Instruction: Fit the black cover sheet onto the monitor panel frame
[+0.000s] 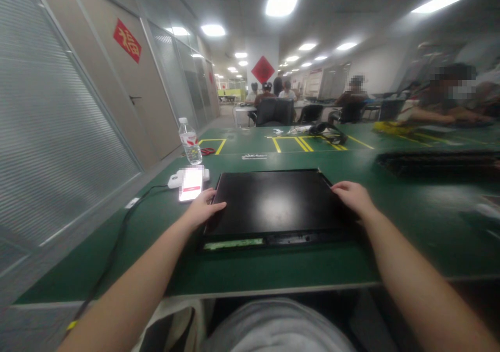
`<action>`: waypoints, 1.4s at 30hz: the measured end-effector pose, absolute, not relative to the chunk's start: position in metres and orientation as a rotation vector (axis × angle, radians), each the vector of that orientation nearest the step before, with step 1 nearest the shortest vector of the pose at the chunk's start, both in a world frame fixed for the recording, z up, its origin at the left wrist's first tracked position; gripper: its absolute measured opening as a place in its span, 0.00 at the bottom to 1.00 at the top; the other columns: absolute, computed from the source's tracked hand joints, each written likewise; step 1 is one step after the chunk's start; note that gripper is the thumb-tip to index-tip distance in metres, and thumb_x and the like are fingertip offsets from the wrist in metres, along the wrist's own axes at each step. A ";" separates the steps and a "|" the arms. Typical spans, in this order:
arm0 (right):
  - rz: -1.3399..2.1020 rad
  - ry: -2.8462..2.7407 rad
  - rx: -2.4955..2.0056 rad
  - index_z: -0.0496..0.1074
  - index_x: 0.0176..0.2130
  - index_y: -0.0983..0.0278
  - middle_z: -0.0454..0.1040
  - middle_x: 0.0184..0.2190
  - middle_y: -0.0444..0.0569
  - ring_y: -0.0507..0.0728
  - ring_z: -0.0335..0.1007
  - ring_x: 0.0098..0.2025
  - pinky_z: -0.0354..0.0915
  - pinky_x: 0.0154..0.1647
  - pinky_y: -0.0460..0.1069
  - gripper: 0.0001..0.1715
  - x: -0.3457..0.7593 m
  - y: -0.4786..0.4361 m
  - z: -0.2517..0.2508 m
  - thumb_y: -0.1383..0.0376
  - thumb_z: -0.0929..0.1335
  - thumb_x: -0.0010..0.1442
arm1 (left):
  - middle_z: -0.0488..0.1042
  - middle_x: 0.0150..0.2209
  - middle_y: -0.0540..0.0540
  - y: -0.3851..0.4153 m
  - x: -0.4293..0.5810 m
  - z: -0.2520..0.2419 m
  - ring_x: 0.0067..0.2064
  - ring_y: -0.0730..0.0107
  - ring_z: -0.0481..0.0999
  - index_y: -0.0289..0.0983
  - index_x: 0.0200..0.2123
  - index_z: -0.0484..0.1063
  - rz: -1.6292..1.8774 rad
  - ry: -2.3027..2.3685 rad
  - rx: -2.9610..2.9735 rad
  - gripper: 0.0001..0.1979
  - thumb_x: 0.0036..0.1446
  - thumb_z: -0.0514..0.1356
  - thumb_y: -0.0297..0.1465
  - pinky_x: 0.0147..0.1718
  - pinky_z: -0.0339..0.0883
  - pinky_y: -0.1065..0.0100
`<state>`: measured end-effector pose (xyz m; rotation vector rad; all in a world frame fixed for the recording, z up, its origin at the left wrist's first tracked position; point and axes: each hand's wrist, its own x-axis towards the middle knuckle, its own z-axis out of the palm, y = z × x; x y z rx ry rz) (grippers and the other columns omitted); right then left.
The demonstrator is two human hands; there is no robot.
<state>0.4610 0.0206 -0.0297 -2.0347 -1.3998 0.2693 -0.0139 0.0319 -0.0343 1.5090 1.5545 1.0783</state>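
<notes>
A flat black screen panel (273, 201) lies face up on the green table (289, 271), with a bright reflection near its middle. Along its near side runs a dark frame edge with a pale green strip (233, 244) at the left. My left hand (205, 206) grips the panel's left edge, its thumb over the top surface. At the right edge, my right hand (354, 197) holds the panel near its far right corner, fingers pressed together at the rim.
Left of the panel are a lit phone (191, 184), a white power strip (174, 180) with a black cable, and a water bottle (190, 142). Red scissors (207, 151) and headphones (330, 133) lie farther back. A long dark part (433, 163) sits right; people sit beyond.
</notes>
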 end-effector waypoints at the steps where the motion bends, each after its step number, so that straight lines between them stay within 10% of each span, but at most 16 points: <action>1: 0.268 -1.402 -2.034 0.83 0.33 0.61 0.83 0.36 0.50 0.59 0.77 0.41 0.67 0.42 0.50 0.10 0.461 0.020 -0.029 0.65 0.69 0.55 | 0.63 0.70 0.31 0.034 -0.015 -0.036 0.69 0.37 0.65 0.36 0.42 0.80 1.057 1.560 1.540 0.30 0.32 0.76 0.42 0.68 0.56 0.47; 42: 0.297 -1.393 -2.019 0.83 0.33 0.60 0.83 0.36 0.50 0.59 0.77 0.39 0.68 0.41 0.50 0.10 0.463 0.020 -0.031 0.65 0.69 0.53 | 0.63 0.70 0.31 0.042 -0.026 -0.047 0.70 0.38 0.64 0.35 0.43 0.82 0.924 1.590 1.805 0.31 0.39 0.71 0.49 0.66 0.61 0.46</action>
